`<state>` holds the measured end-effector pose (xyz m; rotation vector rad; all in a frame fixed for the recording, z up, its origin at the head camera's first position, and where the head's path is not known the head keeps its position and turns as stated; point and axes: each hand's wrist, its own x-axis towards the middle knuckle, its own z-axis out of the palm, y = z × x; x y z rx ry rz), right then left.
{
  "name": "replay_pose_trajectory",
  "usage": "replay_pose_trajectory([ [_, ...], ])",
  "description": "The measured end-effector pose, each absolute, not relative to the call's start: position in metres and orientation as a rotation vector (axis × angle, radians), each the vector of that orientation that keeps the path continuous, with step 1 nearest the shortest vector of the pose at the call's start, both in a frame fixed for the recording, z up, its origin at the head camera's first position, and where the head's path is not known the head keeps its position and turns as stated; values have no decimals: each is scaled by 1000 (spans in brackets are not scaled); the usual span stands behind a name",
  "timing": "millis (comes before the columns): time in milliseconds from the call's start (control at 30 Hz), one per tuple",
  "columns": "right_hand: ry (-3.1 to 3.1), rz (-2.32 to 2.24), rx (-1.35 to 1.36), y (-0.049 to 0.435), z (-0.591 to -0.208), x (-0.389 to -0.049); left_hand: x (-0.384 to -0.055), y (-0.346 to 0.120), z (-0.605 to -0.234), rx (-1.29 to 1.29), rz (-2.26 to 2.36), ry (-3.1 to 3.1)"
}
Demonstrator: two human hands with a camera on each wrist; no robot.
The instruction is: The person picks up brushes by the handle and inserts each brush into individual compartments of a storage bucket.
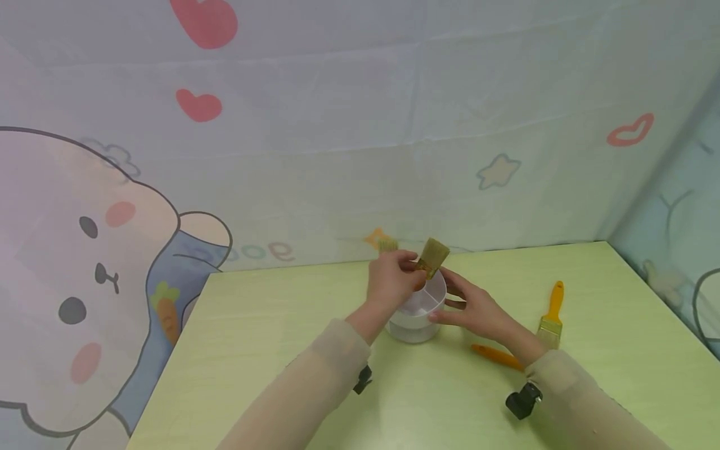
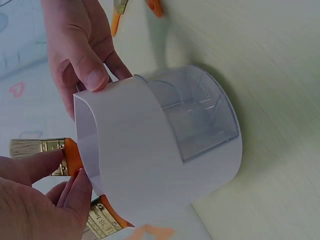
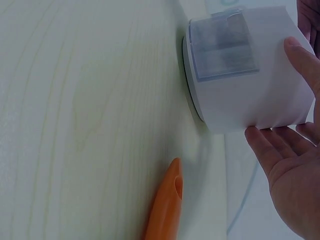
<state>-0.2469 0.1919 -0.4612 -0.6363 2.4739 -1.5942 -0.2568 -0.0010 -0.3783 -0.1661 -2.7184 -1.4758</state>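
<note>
A white pen holder (image 1: 413, 328) with a clear compartment (image 2: 197, 115) low on its side stands on the table. Between thumb and fingers, my left hand (image 1: 390, 275) pinches a paintbrush (image 1: 433, 255) near its metal ferrule, bristles up. The brush's orange handle (image 2: 73, 156) goes down behind the holder's rim in the left wrist view. My right hand (image 1: 469, 306) grips the holder's wall, thumb on the near side and fingers around the other. A second paintbrush (image 2: 104, 218) stands at the holder's far rim, bristles up, partly hidden by my left hand in the head view.
Right of the holder, a paintbrush (image 1: 551, 325) with a yellow-orange handle lies on the pale wooden table (image 1: 270, 350). Another orange handle (image 1: 495, 355) lies nearer, partly under my right forearm. A printed cloth (image 1: 337, 125) hangs behind the table's back edge.
</note>
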Motion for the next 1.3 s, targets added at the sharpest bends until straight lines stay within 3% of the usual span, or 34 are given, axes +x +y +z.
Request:
replay_pose_trajectory([
  [700,2475,-1610,-600,191,-464,-249,-240,-40,-354,-287,-1581,-2583],
  [1300,2494,-1636,-584,190,-467,-245,-225,-86,-381,-167,-1628,-2494],
])
